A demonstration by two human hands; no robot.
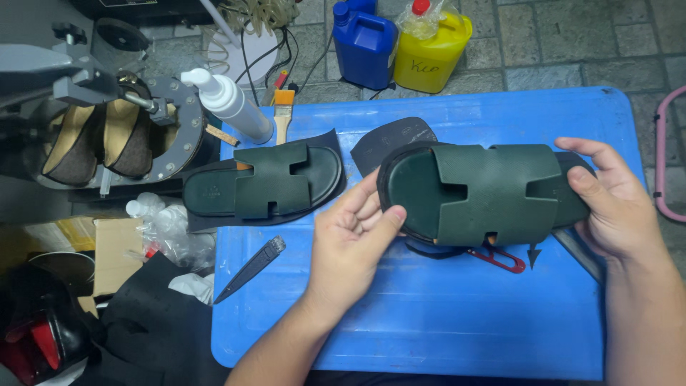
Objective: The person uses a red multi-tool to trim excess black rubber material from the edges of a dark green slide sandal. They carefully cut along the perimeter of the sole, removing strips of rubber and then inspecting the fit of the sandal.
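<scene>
My left hand point(354, 236) and right hand point(607, 207) close their fingers on the dark green sandal point(486, 193), one at each end. Bare blue surface point(443, 314) lies open toward me. The second sandal point(264, 182) rests well apart by the left edge.

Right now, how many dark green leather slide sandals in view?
2. One dark green leather slide sandal is held between the left hand and right hand; the other sandal lies on the blue plastic table, left of it. None seem hidden.

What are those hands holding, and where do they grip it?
A green sandal: left hand pinches its toe end, right hand grips its heel end.
</scene>
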